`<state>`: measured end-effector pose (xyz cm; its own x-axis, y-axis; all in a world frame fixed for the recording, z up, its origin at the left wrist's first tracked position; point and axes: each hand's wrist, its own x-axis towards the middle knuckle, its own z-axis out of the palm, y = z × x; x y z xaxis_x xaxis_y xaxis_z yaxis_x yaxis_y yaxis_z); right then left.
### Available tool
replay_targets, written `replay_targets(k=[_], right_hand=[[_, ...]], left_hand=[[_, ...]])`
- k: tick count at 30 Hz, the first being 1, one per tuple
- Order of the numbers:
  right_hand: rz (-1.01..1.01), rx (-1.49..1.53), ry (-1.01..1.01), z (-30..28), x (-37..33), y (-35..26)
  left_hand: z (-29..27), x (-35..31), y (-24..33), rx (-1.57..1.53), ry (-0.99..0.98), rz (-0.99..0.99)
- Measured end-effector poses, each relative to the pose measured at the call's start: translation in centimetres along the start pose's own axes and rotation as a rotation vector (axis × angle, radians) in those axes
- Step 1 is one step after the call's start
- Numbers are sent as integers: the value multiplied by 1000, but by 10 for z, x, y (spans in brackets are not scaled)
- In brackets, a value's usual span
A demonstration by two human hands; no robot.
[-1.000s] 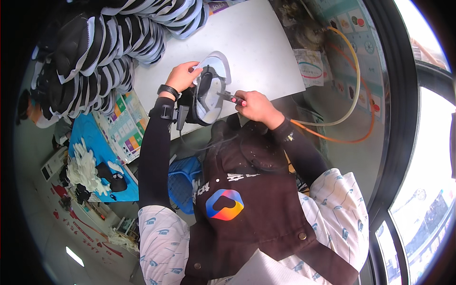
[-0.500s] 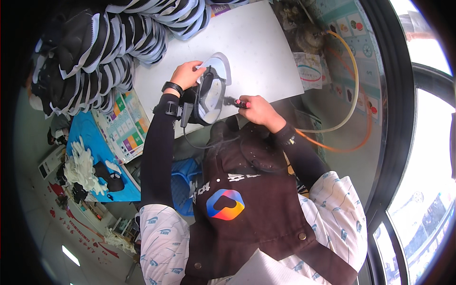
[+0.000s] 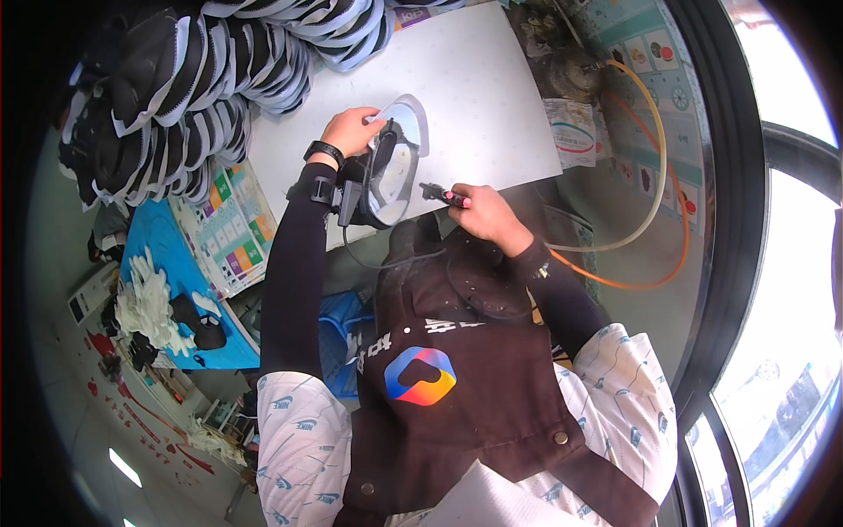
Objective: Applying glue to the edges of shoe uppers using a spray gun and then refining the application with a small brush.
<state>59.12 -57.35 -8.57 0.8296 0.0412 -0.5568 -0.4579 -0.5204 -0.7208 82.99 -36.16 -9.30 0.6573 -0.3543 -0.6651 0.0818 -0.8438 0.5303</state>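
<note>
A black shoe upper with a pale grey-white rim [image 3: 416,125] is held near the left of the white tabletop, its open side facing me. My left hand [image 3: 351,132] is closed on its far left edge, thumb and fingers pinching the pale material. Just right of the upper, my right hand [image 3: 486,212] grips a small dark tool with pinkish-red parts [image 3: 446,195]. The tool's dark tip points left at the upper, with a small gap between them. I cannot make out the tool's exact kind.
Stacked black and pale shoe uppers [image 3: 211,79] crowd the far left. The white board [image 3: 483,97] covers the tabletop. Yellow [image 3: 657,167] and orange hoses [image 3: 672,272] loop at right. White gloves [image 3: 149,307] lie on a blue surface [image 3: 233,338]; a blue basket [image 3: 338,351] stands below.
My right hand and the tool have moved slightly right and toward me, away from the upper. My left hand still holds the upper in nearly the same place.
</note>
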Motion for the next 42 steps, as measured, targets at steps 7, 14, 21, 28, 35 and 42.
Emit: replay_targets(k=[7, 14, 21, 28, 35, 42], right_hand=[[-34, 87, -43, 2, 0, 3], [0, 41, -13, -2, -3, -3], [-37, 128, -40, -7, -1, 1], [-16, 213, 48, -36, -3, 4], [6, 396, 190, -56, -18, 33], [172, 556, 246, -66, -11, 42]], left_hand=[[0, -5, 3, 4, 9, -12], [0, -2, 0, 74, 7, -1], [-3, 6, 14, 223, -53, -105], [10, 39, 3, 593, 36, 0], [-70, 40, -10, 374, 50, -216], [-66, 47, -44, -1152, 382, -276]])
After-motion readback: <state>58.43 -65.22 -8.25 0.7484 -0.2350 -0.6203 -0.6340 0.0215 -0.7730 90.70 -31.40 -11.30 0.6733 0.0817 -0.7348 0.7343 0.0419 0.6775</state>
